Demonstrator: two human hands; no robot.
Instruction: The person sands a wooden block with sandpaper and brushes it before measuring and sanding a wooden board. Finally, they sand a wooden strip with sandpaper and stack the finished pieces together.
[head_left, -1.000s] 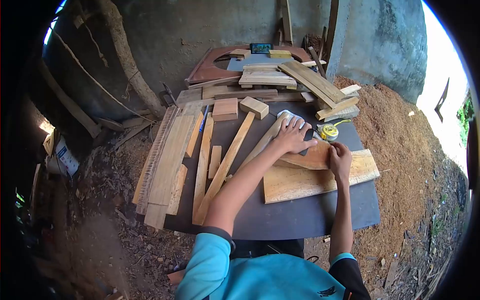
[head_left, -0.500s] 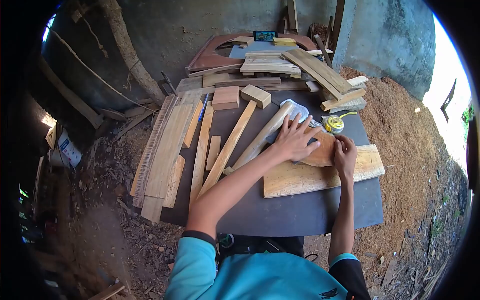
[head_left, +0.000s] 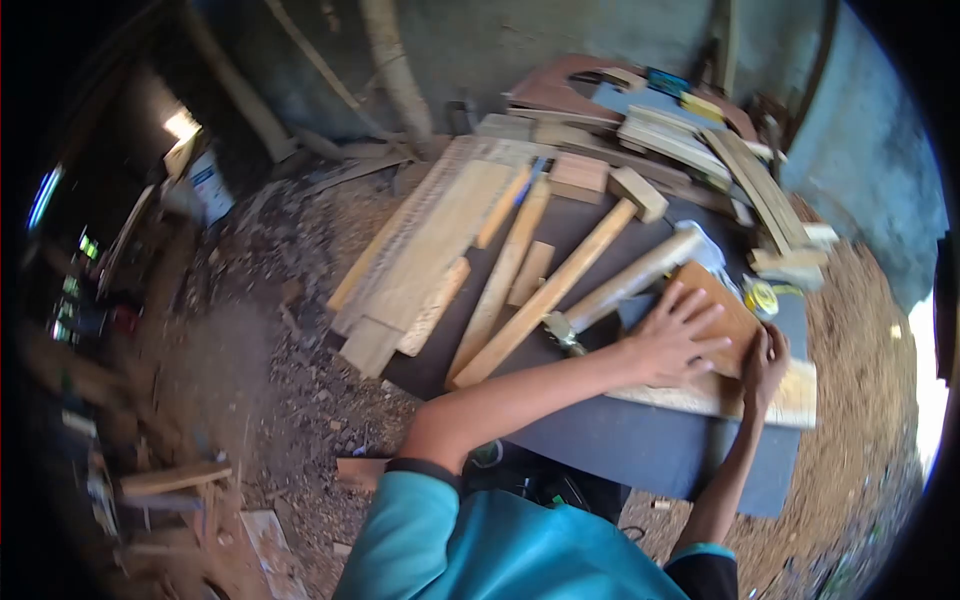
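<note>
A brown curved piece (head_left: 722,308) rests over a pale plank (head_left: 795,393) at the right of the dark table. My left hand (head_left: 672,340) lies with fingers spread at the brown piece's left edge. The fingers of my right hand (head_left: 765,365) are closed on its right edge. A whitish tube-like roll (head_left: 635,278) lies to the left, with a clear plastic bag (head_left: 705,247) at its far end. Beside the brown piece is a yellow tape measure (head_left: 761,299). Near the roll's close end shows a metal hammer head (head_left: 563,330).
Long boards (head_left: 425,260) and strips lie at the table's left. Two blocks (head_left: 578,177) sit at the back, with stacked planks (head_left: 675,140) and a phone (head_left: 666,82) beyond. Sawdust (head_left: 870,350) is heaped on the right.
The view has swung left, so the table appears farther right and tilted. The brown piece is raised more between my hands, and the hammer head has come into sight.
</note>
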